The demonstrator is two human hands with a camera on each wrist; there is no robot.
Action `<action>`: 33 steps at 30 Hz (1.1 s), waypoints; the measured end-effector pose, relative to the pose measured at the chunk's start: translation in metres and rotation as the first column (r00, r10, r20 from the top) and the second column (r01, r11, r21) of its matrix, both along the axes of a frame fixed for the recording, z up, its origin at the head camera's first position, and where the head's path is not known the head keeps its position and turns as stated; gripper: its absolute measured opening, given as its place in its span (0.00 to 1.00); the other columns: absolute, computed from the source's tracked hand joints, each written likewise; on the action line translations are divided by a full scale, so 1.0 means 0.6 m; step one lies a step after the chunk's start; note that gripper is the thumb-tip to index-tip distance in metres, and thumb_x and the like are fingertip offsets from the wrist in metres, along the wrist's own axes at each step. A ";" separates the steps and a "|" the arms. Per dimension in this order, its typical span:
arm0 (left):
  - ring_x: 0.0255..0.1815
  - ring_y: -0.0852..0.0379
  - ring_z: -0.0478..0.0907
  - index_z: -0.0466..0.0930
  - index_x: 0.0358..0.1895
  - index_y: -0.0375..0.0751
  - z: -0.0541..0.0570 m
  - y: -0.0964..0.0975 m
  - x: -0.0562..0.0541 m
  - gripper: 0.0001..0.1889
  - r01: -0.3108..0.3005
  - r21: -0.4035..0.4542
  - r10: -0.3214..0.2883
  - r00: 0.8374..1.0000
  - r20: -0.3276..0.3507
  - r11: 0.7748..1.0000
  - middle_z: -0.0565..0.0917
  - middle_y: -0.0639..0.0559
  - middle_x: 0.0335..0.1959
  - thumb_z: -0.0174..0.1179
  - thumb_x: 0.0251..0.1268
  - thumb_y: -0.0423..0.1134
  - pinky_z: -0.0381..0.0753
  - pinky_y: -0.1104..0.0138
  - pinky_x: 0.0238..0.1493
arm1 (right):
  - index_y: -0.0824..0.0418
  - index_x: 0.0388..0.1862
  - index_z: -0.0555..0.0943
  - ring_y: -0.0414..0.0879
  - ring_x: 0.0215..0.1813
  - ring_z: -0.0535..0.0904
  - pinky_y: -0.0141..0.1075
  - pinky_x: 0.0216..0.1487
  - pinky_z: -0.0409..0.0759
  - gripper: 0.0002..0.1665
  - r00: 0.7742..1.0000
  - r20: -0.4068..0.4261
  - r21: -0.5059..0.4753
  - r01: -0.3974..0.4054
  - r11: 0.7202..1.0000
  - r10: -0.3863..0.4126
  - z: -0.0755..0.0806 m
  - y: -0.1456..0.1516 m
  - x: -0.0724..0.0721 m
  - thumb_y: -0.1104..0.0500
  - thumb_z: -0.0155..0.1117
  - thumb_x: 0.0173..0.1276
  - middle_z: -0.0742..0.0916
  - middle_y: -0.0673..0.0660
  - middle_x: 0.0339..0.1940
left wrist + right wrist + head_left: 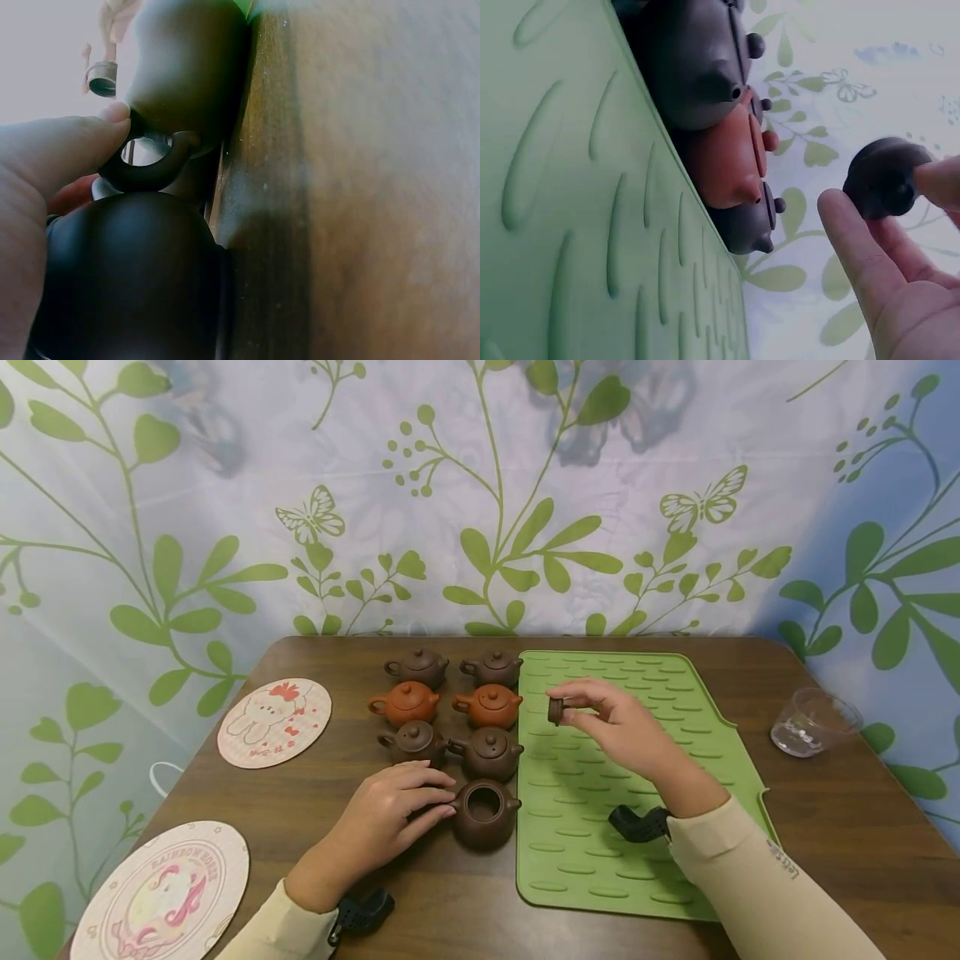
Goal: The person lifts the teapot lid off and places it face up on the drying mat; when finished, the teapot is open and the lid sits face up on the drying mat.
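Fingers, left hand (378, 814): thumb and a fingertip pinch the handle (142, 178) of your lidless brown teapot (483, 837), presumably to steady it. Fingers, right hand (626, 731): tips grasp the dark lid (555, 711) round its side, knob toward your palm, underside facing left; a fingertip hold seems to suit so small a piece.

Tabletop, left to right:
Rainbow-horse mat (160, 893), nearer you; rabbit mat (273, 727), farther off.
Lidded teapots (408, 706), two columns of three, each brown, orange, brown; handles left, spouts right, perhaps aligned for easy reach.
Lidless teapot: nearest you in the right column, upright, just beside the green mat (573, 856).
Lid: held above that mat.
Clear cup (810, 727): right of the mat, well apart from your hands.
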State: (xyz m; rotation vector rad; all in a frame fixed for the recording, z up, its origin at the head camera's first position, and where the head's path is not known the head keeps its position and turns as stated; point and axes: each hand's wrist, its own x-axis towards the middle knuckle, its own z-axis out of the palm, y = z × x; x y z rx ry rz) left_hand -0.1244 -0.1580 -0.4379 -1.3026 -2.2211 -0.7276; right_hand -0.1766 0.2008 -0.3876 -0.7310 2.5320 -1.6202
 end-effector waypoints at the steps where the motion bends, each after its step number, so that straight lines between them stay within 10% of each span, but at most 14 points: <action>1: 0.53 0.53 0.85 0.93 0.42 0.41 0.000 0.000 0.000 0.07 0.000 0.000 0.000 1.000 -0.001 1.000 0.88 0.51 0.48 0.77 0.64 0.38 0.79 0.48 0.63 | 0.54 0.71 0.81 0.49 0.60 0.83 0.54 0.60 0.80 0.20 0.998 0.059 -0.034 0.012 0.999 -0.010 0.000 0.003 -0.001 0.58 0.59 0.85 0.78 0.54 0.71; 12: 0.53 0.53 0.85 0.93 0.42 0.41 0.001 0.001 0.000 0.07 0.001 -0.001 -0.001 1.000 -0.003 1.000 0.88 0.51 0.48 0.77 0.64 0.38 0.79 0.48 0.63 | 0.64 0.77 0.72 0.61 0.64 0.81 0.57 0.69 0.73 0.32 0.951 0.303 -0.096 0.096 0.991 -0.063 -0.011 0.029 -0.015 0.50 0.65 0.81 0.76 0.65 0.72; 33: 0.52 0.53 0.85 0.93 0.41 0.41 -0.002 0.000 0.000 0.07 0.002 0.009 -0.002 1.000 -0.010 1.000 0.89 0.51 0.47 0.77 0.64 0.38 0.79 0.49 0.63 | 0.70 0.70 0.74 0.70 0.68 0.74 0.57 0.57 0.81 0.29 0.949 0.220 0.293 0.155 0.944 -0.224 -0.026 0.076 -0.033 0.67 0.71 0.74 0.79 0.67 0.62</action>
